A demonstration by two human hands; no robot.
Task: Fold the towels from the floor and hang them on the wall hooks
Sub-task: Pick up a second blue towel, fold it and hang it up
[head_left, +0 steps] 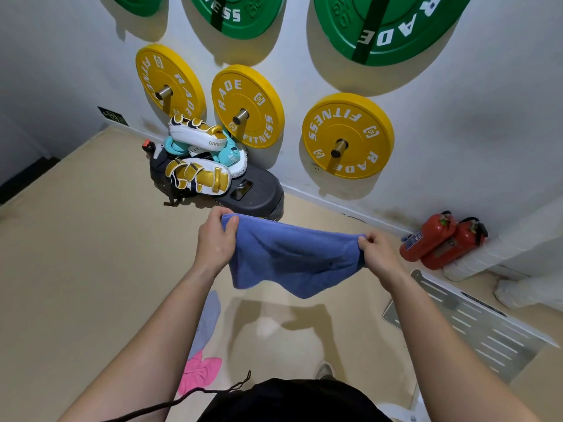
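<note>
A blue towel (292, 257) hangs doubled over in the air in front of me, above the tan floor. My left hand (216, 239) pinches its upper left corner and my right hand (377, 254) pinches its upper right corner, so the top edge is stretched between them. On the floor below my left arm lie a pale lilac towel (208, 321) and a pink towel (201, 373), both crumpled and partly hidden by my forearm. Steel pegs (339, 147) stick out of the white wall through yellow weight plates.
Yellow plates (248, 108) and green plates (393, 22) hang on the wall ahead. Boxing pads (198, 175) are piled on a black case (259, 193) at the wall's foot. Two red fire extinguishers (441, 242) and a slotted metal panel (475, 324) lie at the right.
</note>
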